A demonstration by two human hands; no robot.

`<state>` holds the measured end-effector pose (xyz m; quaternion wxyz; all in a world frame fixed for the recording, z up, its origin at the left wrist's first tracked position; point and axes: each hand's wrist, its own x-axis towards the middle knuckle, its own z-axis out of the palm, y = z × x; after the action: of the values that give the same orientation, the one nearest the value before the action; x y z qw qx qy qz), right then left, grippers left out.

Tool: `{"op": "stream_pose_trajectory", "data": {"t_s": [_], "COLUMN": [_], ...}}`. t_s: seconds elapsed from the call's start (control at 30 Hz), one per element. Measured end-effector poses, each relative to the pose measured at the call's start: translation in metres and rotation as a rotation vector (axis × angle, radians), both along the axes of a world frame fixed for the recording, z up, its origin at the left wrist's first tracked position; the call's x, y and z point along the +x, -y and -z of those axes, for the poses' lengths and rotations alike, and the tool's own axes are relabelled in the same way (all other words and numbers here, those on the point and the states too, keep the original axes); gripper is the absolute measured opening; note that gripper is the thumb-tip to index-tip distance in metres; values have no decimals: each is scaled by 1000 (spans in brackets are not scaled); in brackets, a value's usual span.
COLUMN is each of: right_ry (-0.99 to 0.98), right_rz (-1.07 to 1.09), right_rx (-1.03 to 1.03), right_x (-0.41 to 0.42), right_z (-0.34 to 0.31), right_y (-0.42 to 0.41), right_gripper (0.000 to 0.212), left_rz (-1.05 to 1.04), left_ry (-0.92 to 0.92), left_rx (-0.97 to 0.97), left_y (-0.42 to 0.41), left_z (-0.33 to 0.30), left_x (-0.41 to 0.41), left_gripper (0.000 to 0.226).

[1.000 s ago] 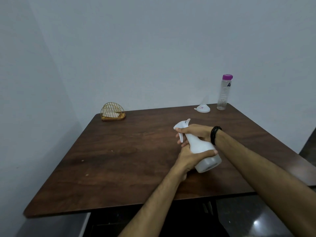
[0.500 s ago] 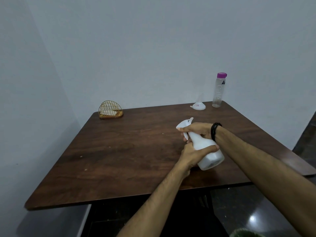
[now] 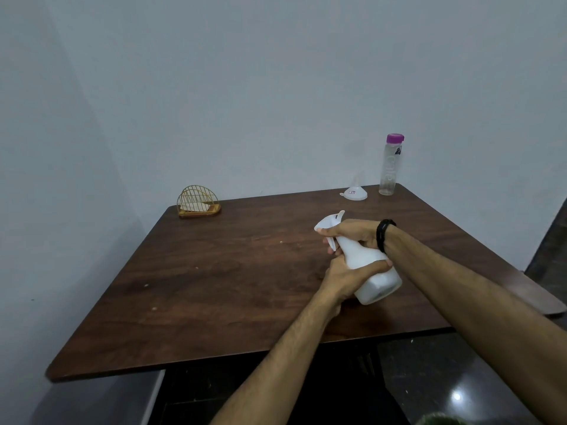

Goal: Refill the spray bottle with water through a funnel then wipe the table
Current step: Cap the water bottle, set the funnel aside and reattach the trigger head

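While the dark wooden tabletop (image 3: 214, 289) fills the middle of the view, a gold wire napkin holder (image 3: 198, 201) with white napkins stands at its far left corner, at about ten o'clock from the spray bottle. A few pale crumbs dot the wood towards the left. Near the centre, slightly right, both hands hold the white spray bottle (image 3: 366, 265), which is tilted with its nozzle head pointing to eleven o'clock and its base towards five o'clock. The left hand (image 3: 345, 276) is wrapped round the bottle's body, thumb across the top side and fingers curled beneath. The right hand (image 3: 349, 233) comes in from four o'clock and curls round the spray head and neck, fingers closed over the trigger part; a black band (image 3: 383, 234) sits on that wrist. Whether the base touches the wood cannot be told. Farther right, at the far edge at about twelve o'clock from the bottle, a white funnel (image 3: 355, 191) rests wide mouth down, spout up. Just beside it on the right stands a clear water bottle (image 3: 389, 167) with a purple cap, upright.
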<state>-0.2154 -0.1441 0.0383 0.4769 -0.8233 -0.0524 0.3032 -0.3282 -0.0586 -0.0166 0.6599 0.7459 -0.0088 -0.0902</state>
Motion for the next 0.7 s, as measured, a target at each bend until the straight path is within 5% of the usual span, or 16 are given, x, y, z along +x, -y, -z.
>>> {"op": "stream_pose_trajectory", "data": {"t_s": [0.1, 0.23, 0.5, 0.7], "right_ry": [21, 56, 127, 440], "right_rz": [-9, -23, -42, -14], "right_rx": [-2, -22, 55, 98], "right_x": [0, 3, -2, -11], "right_z": [-1, 0, -5, -15], "right_y": [0, 0, -1, 6], "right_gripper": [46, 47, 46, 61], "left_rz": [4, -4, 16, -27], "left_ry": [9, 7, 44, 185], "left_rx": [-14, 5, 24, 115], "left_y": [-1, 1, -2, -8], "left_z": [0, 0, 0, -7], "left_x": [1, 2, 7, 24], "left_gripper": [60, 88, 44, 68]}}
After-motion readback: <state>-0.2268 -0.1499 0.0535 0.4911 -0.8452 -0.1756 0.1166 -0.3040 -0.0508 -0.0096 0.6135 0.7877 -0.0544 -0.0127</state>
